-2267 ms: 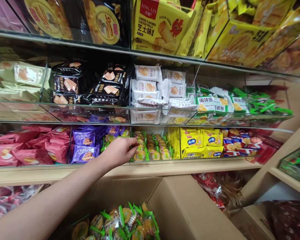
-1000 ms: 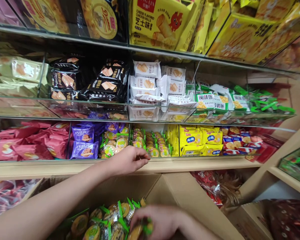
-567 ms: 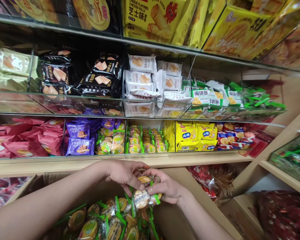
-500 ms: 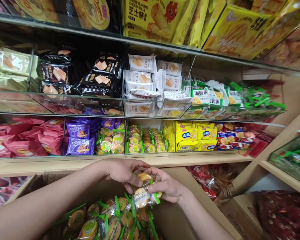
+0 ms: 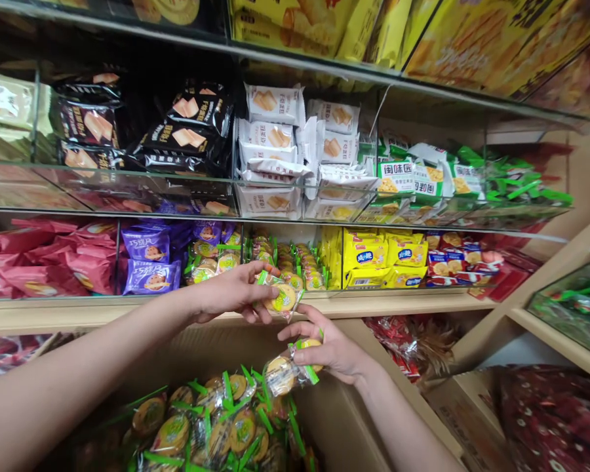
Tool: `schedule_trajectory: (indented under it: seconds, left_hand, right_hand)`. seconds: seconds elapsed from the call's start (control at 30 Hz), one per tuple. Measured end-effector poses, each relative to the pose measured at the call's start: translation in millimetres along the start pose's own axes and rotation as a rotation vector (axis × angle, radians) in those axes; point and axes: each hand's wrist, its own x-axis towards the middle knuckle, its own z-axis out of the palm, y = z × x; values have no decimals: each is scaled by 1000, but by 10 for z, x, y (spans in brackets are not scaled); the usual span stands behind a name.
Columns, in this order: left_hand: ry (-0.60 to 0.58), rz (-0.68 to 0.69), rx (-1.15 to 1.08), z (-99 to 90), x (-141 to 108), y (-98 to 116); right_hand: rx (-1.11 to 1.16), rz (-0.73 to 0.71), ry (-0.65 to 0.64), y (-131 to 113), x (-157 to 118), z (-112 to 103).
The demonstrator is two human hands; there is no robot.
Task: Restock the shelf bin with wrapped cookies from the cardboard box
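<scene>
My left hand (image 5: 236,293) pinches one clear-wrapped round cookie packet (image 5: 282,298) in front of the lower shelf's glass edge. Below and to the right, my right hand (image 5: 332,347) holds cookie packets (image 5: 281,373) with green-edged wrappers between thumb and fingers, over the box. Many similar packets (image 5: 240,429) lie heaped in the cardboard box (image 5: 344,419) beneath my hands. Rows of the same cookies (image 5: 312,270) stand in a shelf compartment just behind my left hand, which partly hides them.
Purple packets (image 5: 150,276) and red packets (image 5: 44,272) fill compartments on the left, yellow packets (image 5: 364,255) on the right. A glass-fronted shelf with white packets (image 5: 275,105) runs above. At the lower right is a dark red bag (image 5: 555,419).
My left hand has risen away from my right hand with one packet, up to the lower shelf's front edge. My right hand still holds its packets. The view has shifted slightly.
</scene>
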Motion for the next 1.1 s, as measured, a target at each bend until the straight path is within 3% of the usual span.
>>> schedule_trajectory:
  seconds: [0.1, 0.27, 0.37, 0.43, 0.57, 0.7, 0.8, 0.93, 1.1]
  left_hand:
    - [-4, -35, -120, 28, -2, 16]
    - [4, 21, -162, 83, 8, 22]
    - [85, 64, -48, 84, 15, 15]
    - [150, 81, 60, 64, 18, -3]
    - [177, 104, 251, 50, 25, -66]
    - [88, 102, 331, 175, 48, -148]
    - [98, 93, 340, 287, 78, -219]
    - [175, 114, 345, 356, 103, -268]
    - [110, 145, 355, 403, 122, -291]
  right_hand:
    - [-192, 52, -37, 108, 28, -43]
    - [-839, 229, -239, 437, 127, -3]
    - [-903, 221, -177, 463, 158, 14]
    - [-700, 111, -18, 379, 153, 5]
    - [-388, -339, 231, 165, 102, 9]
    - [-726, -593, 279, 114, 73, 66]
    - [-1014, -704, 352, 146, 83, 102]
    - [-1058, -738, 458, 178, 99, 121]
    - [-1113, -739, 480, 208, 106, 114]
